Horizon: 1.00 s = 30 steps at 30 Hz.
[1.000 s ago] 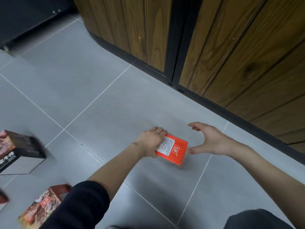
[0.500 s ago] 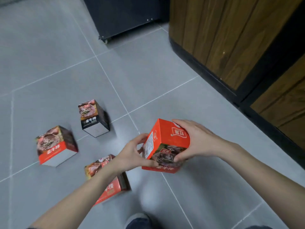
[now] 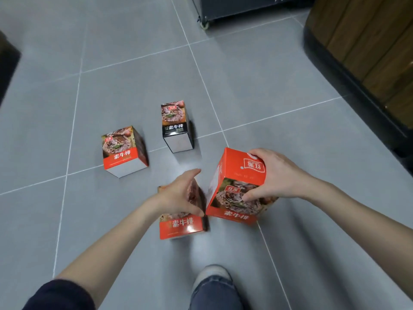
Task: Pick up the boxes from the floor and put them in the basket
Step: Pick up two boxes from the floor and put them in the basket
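My right hand (image 3: 277,175) grips an orange box (image 3: 232,191) with a food picture, held tilted above the grey tile floor. My left hand (image 3: 181,195) hovers open, fingers spread, just over a second orange box (image 3: 181,227) lying on the floor; whether it touches the box I cannot tell. Another orange box (image 3: 123,153) stands on the floor to the left. A box with a black band (image 3: 176,126) stands farther back. No basket is in view.
A wooden cabinet with a black plinth (image 3: 368,52) runs along the right. A dark unit on castors (image 3: 234,7) stands at the top. A dark object (image 3: 6,63) sits at the left edge. My shoe (image 3: 212,276) is below the boxes.
The orange box went from the floor into both hands, then into my right hand alone. My left hand let go and moved down over the nearer floor box. The view swung left.
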Tool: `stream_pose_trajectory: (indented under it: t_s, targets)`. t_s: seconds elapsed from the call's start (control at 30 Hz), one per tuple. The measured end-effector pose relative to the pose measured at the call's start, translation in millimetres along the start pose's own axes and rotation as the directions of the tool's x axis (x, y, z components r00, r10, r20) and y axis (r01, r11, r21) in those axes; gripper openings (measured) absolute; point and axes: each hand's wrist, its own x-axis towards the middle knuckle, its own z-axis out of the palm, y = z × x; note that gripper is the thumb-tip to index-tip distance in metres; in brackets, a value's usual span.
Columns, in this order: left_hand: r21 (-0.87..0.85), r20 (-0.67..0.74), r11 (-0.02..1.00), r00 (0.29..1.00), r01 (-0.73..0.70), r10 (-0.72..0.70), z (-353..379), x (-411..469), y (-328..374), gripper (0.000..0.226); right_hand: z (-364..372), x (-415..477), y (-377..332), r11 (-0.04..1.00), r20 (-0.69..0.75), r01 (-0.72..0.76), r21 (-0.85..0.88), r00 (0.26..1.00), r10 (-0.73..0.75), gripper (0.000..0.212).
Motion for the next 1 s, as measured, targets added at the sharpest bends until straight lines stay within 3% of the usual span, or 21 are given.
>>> stream_pose_trajectory:
  t_s: [0.1, 0.17, 0.27, 0.33, 0.4, 0.63, 0.7, 0.87, 1.0]
  targets:
    - [0.342, -0.016, 0.937, 0.997, 0.072, -0.071, -7, 10, -40, 0.124, 5, 6, 4, 0.998, 0.006, -0.025, -0.059, 1.0, 0.026, 0.09]
    - [0.444, 0.01, 0.883, 0.985, 0.151, -0.174, -10, 17, -59, 0.126, 8, 9, 7, 0.995, 0.01, -0.031, -0.098, 0.999, 0.032, 0.09]
    - [0.389, 0.098, 0.901, 0.964, 0.19, -0.245, -13, 26, -71, 0.109, 13, 11, 11, 0.989, 0.03, -0.039, -0.142, 0.999, 0.044, 0.093]
    - [0.305, 0.108, 0.931, 0.964, 0.199, -0.242, -14, 28, -74, 0.089, 16, 12, 14, 0.984, 0.047, -0.048, -0.17, 0.997, 0.056, 0.095]
    - [0.305, 0.088, 0.934, 0.971, 0.187, -0.223, -13, 27, -77, 0.085, 18, 13, 18, 0.98, 0.056, -0.055, -0.193, 0.996, 0.066, 0.096]
    - [0.399, -0.202, 0.898, 0.973, 0.184, -0.11, 8, -15, -67, 0.089, 23, 13, 21, 0.973, 0.056, -0.046, -0.226, 0.997, 0.06, 0.097]
    - [0.412, -0.293, 0.9, 0.956, 0.141, -0.016, 20, -36, -61, 0.093, 25, 13, 20, 0.974, 0.061, -0.039, -0.221, 0.997, 0.054, 0.096]
    - [0.463, -0.388, 0.882, 0.915, 0.087, 0.113, 54, -80, -55, 0.101, 28, 9, 20, 0.972, 0.107, -0.02, -0.234, 0.993, 0.046, 0.097]
    - [0.425, -0.427, 0.904, 0.89, 0.044, 0.157, 77, -102, -52, 0.076, 26, 5, 23, 0.968, 0.109, -0.021, -0.252, 0.993, 0.05, 0.097]
